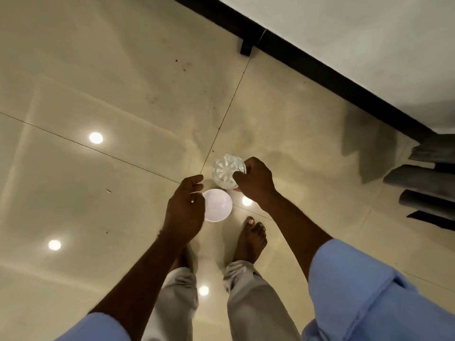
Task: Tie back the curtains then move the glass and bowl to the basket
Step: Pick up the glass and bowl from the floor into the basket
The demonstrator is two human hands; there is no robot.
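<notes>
Clear glass: pinched at rim by right hand above floor | white bowl: left hand grip clamped on rim | carry level; basket unseen.

Clear cut-pattern glass in the right hand, plain white bowl by the left hand, glossy cream floor tiles underneath, light blue sleeves, grey curtain off right.
</notes>
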